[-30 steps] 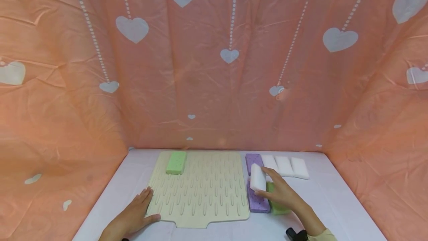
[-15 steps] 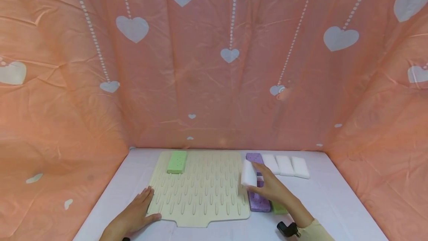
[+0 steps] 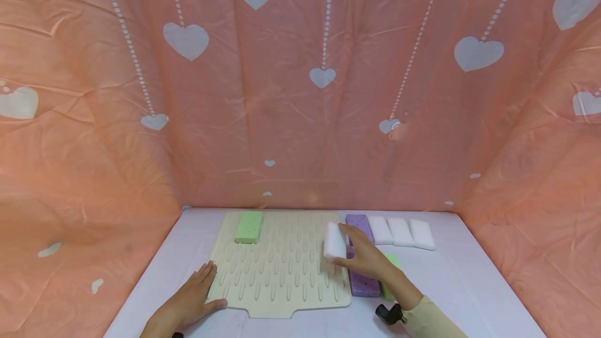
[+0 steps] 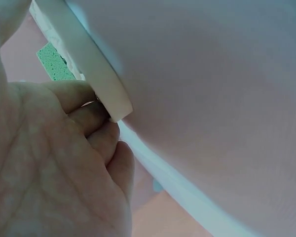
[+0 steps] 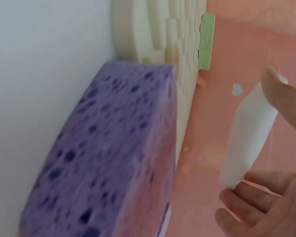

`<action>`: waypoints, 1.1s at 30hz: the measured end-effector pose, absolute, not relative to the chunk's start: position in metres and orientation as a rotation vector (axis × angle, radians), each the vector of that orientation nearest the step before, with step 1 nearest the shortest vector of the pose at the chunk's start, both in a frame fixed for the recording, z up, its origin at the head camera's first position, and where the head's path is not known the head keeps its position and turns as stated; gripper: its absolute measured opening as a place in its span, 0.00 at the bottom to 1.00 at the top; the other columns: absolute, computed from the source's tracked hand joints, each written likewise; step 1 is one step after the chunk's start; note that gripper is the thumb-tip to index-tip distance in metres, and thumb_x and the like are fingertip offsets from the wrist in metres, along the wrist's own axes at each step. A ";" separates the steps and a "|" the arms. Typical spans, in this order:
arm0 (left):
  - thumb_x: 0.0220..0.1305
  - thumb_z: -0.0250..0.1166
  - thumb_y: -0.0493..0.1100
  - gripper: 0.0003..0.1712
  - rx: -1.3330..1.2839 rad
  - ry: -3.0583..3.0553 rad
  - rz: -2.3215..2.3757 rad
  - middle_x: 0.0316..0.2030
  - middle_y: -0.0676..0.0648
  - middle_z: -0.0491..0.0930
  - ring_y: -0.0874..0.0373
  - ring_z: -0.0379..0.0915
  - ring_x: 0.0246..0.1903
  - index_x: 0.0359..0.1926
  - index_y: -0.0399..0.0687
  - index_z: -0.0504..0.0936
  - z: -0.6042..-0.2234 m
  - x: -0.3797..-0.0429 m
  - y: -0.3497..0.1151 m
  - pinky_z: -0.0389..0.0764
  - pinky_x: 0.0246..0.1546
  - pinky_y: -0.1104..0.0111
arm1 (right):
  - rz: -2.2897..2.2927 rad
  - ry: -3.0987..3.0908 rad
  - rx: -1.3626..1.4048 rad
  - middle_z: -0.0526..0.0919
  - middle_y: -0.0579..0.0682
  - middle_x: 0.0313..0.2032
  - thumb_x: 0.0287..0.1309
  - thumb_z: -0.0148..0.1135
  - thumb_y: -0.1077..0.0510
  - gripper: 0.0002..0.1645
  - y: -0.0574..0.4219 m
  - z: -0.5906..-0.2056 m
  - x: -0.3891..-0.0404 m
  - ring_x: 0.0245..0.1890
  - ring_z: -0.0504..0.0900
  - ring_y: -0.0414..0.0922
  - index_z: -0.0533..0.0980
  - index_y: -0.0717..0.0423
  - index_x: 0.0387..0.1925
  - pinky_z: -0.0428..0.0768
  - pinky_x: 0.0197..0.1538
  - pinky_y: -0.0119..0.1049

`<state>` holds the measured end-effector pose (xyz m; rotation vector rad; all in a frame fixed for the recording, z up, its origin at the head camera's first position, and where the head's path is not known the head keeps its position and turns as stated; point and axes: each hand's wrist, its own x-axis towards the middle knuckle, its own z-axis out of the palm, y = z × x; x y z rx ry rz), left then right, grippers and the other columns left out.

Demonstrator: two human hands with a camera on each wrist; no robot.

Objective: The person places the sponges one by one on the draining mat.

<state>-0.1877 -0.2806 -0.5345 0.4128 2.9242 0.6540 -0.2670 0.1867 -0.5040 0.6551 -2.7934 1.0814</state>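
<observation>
My right hand (image 3: 368, 254) pinches a white sponge (image 3: 334, 241) between thumb and fingertips, over the right side of a beige ridged mat (image 3: 277, 275). In the right wrist view that white sponge (image 5: 251, 133) hangs apart from the mat (image 5: 163, 29). At the mat's left edge lies my left hand (image 3: 190, 293), fingers extended. The left wrist view shows its fingertips at the mat's rim (image 4: 101, 74). On the mat's far left part rests a light green sponge (image 3: 249, 227).
Two purple sponges (image 3: 363, 283) lie along the mat's right side, one behind the other. Beside the nearer one is a green sponge (image 3: 388, 291), partly hidden by the right forearm. Three white sponges (image 3: 400, 232) sit in a row at the back right. An orange heart-patterned sheet (image 3: 291, 119) encloses the table.
My right hand has carried the white sponge leftward, from above the purple sponges to above the mat's right side. The left hand has stayed in place.
</observation>
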 end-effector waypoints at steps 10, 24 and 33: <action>0.61 0.73 0.70 0.67 0.410 2.937 0.741 0.79 0.21 0.55 0.24 0.48 0.79 0.76 0.19 0.60 -0.548 -0.191 -0.289 0.31 0.82 0.69 | 1.068 -2.674 0.757 0.72 0.72 0.71 0.53 0.85 0.49 0.60 0.160 -0.495 -0.273 0.73 0.70 0.69 0.64 0.74 0.76 0.68 0.76 0.66; 0.62 0.75 0.66 0.64 0.466 2.952 0.663 0.77 0.19 0.57 0.22 0.51 0.78 0.75 0.16 0.61 -0.538 -0.187 -0.285 0.52 0.78 0.35 | 1.032 -2.736 0.818 0.73 0.70 0.71 0.56 0.83 0.43 0.63 0.137 -0.500 -0.291 0.70 0.73 0.65 0.61 0.74 0.78 0.75 0.72 0.62; 0.62 0.73 0.68 0.65 0.466 2.940 0.723 0.76 0.18 0.56 0.23 0.49 0.78 0.75 0.16 0.60 -0.541 -0.188 -0.285 0.46 0.82 0.40 | 0.993 -2.753 0.859 0.71 0.72 0.72 0.56 0.84 0.44 0.63 0.122 -0.499 -0.299 0.73 0.71 0.66 0.61 0.74 0.78 0.71 0.75 0.61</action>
